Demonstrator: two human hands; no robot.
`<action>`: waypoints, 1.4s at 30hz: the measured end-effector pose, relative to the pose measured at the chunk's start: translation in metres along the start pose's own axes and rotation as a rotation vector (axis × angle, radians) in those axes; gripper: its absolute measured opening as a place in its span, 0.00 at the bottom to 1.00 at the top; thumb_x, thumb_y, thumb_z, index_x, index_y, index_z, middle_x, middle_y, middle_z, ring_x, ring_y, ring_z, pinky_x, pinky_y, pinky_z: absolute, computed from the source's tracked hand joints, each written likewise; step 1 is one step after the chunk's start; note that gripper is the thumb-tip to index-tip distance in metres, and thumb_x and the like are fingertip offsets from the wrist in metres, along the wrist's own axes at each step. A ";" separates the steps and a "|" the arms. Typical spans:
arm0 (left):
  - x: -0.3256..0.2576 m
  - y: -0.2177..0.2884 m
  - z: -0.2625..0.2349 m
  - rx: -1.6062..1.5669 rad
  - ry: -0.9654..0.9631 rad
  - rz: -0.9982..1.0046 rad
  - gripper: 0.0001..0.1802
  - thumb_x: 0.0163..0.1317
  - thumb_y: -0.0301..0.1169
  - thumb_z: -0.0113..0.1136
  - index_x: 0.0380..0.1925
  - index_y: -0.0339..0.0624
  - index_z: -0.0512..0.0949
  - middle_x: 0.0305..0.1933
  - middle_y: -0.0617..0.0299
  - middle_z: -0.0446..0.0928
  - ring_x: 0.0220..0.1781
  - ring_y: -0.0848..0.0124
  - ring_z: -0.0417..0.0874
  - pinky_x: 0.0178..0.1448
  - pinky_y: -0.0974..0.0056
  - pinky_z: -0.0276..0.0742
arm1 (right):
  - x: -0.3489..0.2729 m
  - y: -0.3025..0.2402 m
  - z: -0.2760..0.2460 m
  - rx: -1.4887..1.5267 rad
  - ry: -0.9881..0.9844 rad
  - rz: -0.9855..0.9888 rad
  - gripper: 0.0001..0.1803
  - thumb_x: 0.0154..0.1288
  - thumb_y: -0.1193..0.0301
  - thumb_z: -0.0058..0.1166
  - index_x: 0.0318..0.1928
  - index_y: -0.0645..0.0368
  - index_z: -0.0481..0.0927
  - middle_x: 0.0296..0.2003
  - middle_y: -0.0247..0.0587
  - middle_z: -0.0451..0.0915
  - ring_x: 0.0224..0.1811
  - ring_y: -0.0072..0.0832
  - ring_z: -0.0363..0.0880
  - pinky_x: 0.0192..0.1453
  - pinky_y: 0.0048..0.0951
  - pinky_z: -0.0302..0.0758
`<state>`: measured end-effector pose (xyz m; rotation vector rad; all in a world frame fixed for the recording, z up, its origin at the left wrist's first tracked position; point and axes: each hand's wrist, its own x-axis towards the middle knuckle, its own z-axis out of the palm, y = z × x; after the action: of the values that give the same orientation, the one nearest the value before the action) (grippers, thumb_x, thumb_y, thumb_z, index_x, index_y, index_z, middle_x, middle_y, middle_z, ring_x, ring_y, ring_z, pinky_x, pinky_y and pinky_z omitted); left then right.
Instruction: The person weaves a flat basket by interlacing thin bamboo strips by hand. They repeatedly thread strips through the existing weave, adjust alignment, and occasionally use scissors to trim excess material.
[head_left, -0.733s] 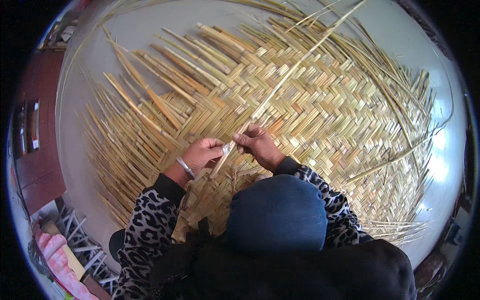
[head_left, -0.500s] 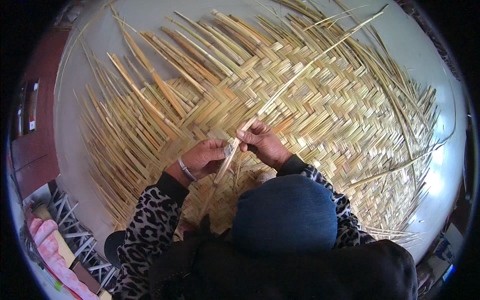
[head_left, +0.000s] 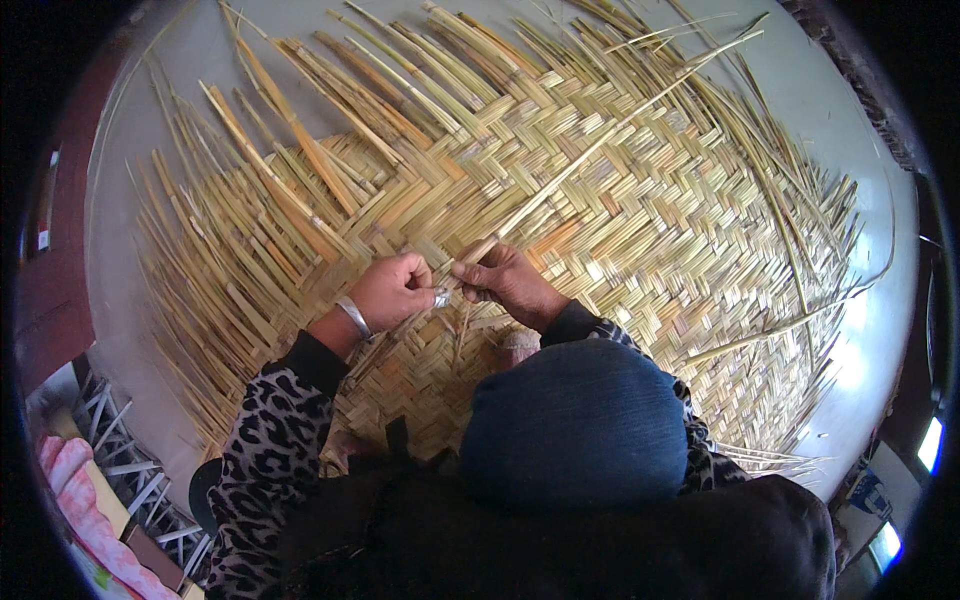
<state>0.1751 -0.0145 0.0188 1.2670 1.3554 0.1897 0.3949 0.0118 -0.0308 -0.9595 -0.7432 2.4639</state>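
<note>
A long pale split-reed strip [head_left: 560, 178] slants from between my hands up toward the far right, lying over the woven reed mat [head_left: 640, 220]. My right hand [head_left: 512, 286] is closed, thumb and fingers pinching the strip near its lower end. Close beside it, my left hand [head_left: 392, 290] is closed too, fingertips pinched at the strip's near end. That end is partly hidden by the fingers. A silvery wrap or ring shows on a left-hand digit, and a metal bracelet [head_left: 354, 318] circles the left wrist. Both hands are low over the herringbone weave.
Loose unwoven reed ends [head_left: 250, 190] fan out at the mat's left and far edges. A loose stalk [head_left: 755, 345] lies across the right side. Pale grey floor [head_left: 880, 270] surrounds the mat. Pink cloth [head_left: 75, 480] and a pile of white sticks [head_left: 130, 450] sit at lower left.
Both hands have moved slightly left. The strip has shifted down-left a little, and its length below the hands no longer shows. The whole view has shifted slightly.
</note>
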 end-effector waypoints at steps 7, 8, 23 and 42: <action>-0.012 -0.008 0.012 0.085 0.138 -0.073 0.09 0.55 0.30 0.66 0.31 0.35 0.78 0.26 0.64 0.79 0.27 0.78 0.75 0.32 0.69 0.73 | 0.003 0.014 0.009 -0.071 0.040 0.018 0.07 0.68 0.67 0.58 0.39 0.57 0.81 0.27 0.27 0.78 0.28 0.15 0.74 0.32 0.18 0.70; -0.011 -0.013 0.011 -0.009 0.115 -0.067 0.11 0.54 0.31 0.68 0.32 0.35 0.79 0.26 0.62 0.80 0.27 0.77 0.76 0.33 0.68 0.73 | 0.003 0.015 0.010 -0.066 0.040 0.015 0.07 0.68 0.67 0.58 0.39 0.57 0.81 0.26 0.27 0.77 0.27 0.15 0.74 0.31 0.18 0.69; -0.005 -0.043 0.023 0.190 0.029 -0.087 0.15 0.55 0.37 0.66 0.25 0.36 0.77 0.23 0.58 0.78 0.25 0.74 0.75 0.31 0.63 0.73 | 0.010 0.045 0.008 -0.082 0.359 0.042 0.07 0.65 0.68 0.60 0.33 0.58 0.80 0.25 0.31 0.78 0.24 0.19 0.73 0.29 0.23 0.69; -0.093 -0.021 -0.016 0.409 -0.150 -0.099 0.15 0.49 0.40 0.59 0.23 0.37 0.78 0.22 0.45 0.75 0.25 0.50 0.77 0.32 0.51 0.73 | -0.003 0.013 -0.017 0.020 0.490 -0.146 0.07 0.63 0.69 0.62 0.34 0.58 0.80 0.27 0.31 0.80 0.28 0.21 0.77 0.32 0.25 0.73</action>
<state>0.1229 -0.0819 0.0635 1.5128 1.3631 -0.2606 0.4068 0.0064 -0.0480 -1.3749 -0.5912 1.9873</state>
